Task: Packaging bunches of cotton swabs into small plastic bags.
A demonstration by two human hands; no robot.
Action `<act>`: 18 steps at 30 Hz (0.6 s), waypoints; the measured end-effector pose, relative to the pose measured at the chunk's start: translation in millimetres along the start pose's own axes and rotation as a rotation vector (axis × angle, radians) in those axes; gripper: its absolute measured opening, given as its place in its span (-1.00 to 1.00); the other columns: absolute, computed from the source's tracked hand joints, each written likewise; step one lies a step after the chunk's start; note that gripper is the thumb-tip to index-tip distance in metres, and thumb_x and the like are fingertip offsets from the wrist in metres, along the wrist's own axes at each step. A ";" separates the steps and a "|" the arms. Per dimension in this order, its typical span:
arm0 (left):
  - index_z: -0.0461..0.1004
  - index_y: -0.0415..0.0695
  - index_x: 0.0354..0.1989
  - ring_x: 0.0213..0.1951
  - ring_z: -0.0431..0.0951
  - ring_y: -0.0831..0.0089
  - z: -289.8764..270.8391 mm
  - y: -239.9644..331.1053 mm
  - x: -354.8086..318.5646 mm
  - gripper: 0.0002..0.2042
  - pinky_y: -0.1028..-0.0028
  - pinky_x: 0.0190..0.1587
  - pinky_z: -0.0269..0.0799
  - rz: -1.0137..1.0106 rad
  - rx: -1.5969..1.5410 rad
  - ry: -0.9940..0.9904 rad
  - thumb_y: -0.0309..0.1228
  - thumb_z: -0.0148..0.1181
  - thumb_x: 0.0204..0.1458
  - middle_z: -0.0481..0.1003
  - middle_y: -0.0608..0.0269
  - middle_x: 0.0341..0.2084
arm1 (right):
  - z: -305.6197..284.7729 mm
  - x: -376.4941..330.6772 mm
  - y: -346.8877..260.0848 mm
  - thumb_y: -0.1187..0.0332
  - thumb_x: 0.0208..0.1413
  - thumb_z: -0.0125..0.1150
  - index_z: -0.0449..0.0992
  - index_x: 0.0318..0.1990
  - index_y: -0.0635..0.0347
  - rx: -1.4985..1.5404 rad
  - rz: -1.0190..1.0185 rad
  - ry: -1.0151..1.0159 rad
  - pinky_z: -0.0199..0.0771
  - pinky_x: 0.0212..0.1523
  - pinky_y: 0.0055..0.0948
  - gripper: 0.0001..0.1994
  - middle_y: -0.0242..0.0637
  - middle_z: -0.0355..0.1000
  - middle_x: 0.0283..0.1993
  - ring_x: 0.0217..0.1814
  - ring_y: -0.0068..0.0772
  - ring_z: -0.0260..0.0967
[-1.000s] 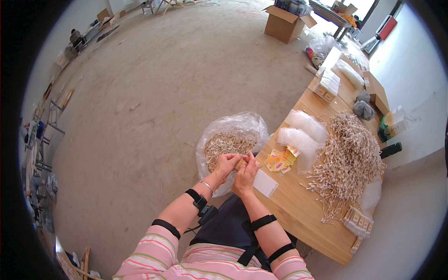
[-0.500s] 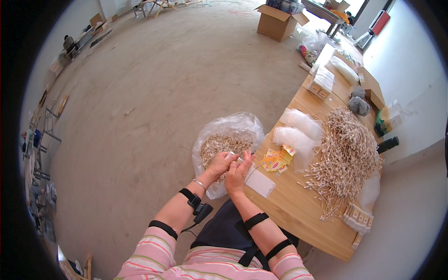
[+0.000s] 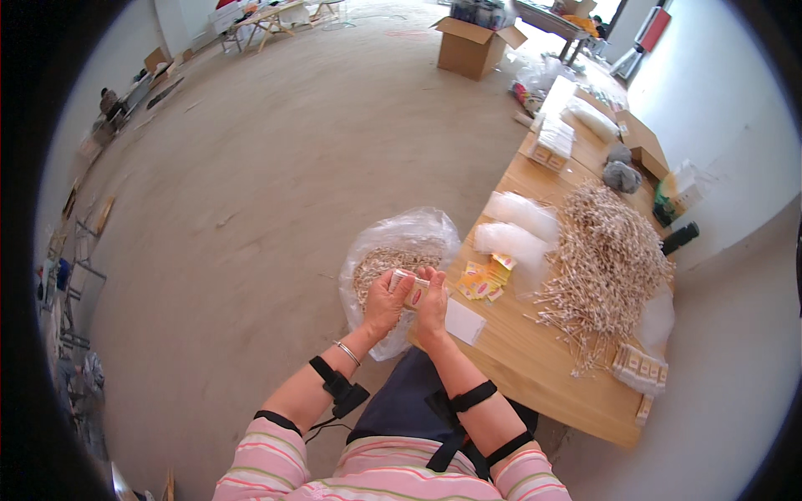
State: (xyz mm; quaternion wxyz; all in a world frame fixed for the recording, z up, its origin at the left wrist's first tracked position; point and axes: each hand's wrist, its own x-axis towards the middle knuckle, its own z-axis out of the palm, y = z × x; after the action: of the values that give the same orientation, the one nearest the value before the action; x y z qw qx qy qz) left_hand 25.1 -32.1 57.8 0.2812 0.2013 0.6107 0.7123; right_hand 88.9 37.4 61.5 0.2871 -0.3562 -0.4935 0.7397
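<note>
Between my hands is a small packet of cotton swabs (image 3: pixel 416 294) with a pale label showing a red mark. My left hand (image 3: pixel 383 307) has its fingers closed round the left end. My right hand (image 3: pixel 432 311) grips the right end, thumb up along the side. Both are over a large clear plastic bag (image 3: pixel 357 238) of loose cotton swabs (image 3: pixel 380 263), beside the table's left edge. On the wooden table (image 3: pixel 535 380), to the right of my hands, lie a white card (image 3: pixel 464 322) and several yellow printed cards (image 3: pixel 478 282).
A big heap of cotton swabs (image 3: pixel 614 242) covers the table's right side. Clear plastic sleeves (image 3: pixel 511 240) lie beside it. Stacked swab packets (image 3: pixel 639 367) sit at the near right, wrapped packs (image 3: pixel 551 144) farther back. An open cardboard box (image 3: pixel 472 48) stands on the floor beyond.
The packet has turned so that its labelled face shows between my hands, where before my fingers mostly covered it. The whole view has shifted slightly.
</note>
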 end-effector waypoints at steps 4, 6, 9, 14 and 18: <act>0.44 -0.15 -0.22 -0.36 0.38 0.69 36.9 -6.2 -18.6 -0.69 0.60 -0.32 0.35 0.071 -0.026 -0.009 -0.14 0.15 0.11 0.45 0.43 -0.38 | -33.3 -16.6 -21.3 -0.18 0.25 -0.41 0.30 0.05 0.33 -0.073 -0.032 0.011 0.24 0.03 -0.23 -0.33 -0.08 0.30 0.07 0.12 -0.12 0.23; 0.40 -0.15 -0.19 -0.38 0.36 0.69 55.3 -8.4 -29.9 -0.67 0.62 -0.34 0.33 0.047 -0.013 -0.018 -0.11 0.13 0.12 0.43 0.42 -0.37 | -52.4 -19.4 -24.7 -0.18 0.25 -0.43 0.36 -0.09 0.32 -0.496 -0.231 0.112 0.32 -0.10 -0.21 -0.34 0.03 0.38 -0.09 -0.06 -0.02 0.36; 0.39 -0.15 -0.18 -0.36 0.41 0.67 82.7 -2.8 -46.3 -0.66 0.65 -0.31 0.36 -0.066 -0.160 -0.067 -0.11 0.16 0.10 0.44 0.41 -0.36 | -77.3 -31.7 -40.5 -0.10 0.27 -0.35 0.38 -0.19 0.29 -0.685 -0.285 0.159 0.34 -0.21 -0.12 -0.44 0.11 0.39 -0.22 -0.19 0.12 0.38; 0.38 -0.19 -0.14 -0.29 0.50 0.61 94.7 30.5 -58.0 -0.69 0.61 -0.18 0.44 -0.265 -0.204 -0.443 -0.29 0.25 0.04 0.48 0.36 -0.33 | -128.2 -46.9 -76.8 0.06 0.27 -0.18 0.38 -0.25 0.24 -0.908 -0.499 0.048 0.33 -0.30 -0.11 -0.62 0.04 0.41 -0.31 -0.24 0.13 0.38; 0.43 -0.24 -0.10 -0.24 0.53 0.55 102.2 46.9 -62.1 -0.70 0.53 -0.13 0.47 -0.367 0.000 -0.930 -0.48 0.28 -0.02 0.53 0.30 -0.30 | -148.8 -75.5 -124.0 0.18 0.23 -0.06 0.39 -0.27 0.20 -1.162 -0.443 -0.267 0.36 -0.26 -0.17 -0.74 -0.04 0.43 -0.33 -0.25 0.07 0.39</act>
State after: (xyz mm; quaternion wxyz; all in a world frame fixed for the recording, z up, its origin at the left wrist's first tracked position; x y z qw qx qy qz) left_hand 129.5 0.6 125.1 0.6445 0.3866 0.4460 0.4860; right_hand 262.5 100.1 157.2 0.1289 -0.2482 -0.9079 0.3123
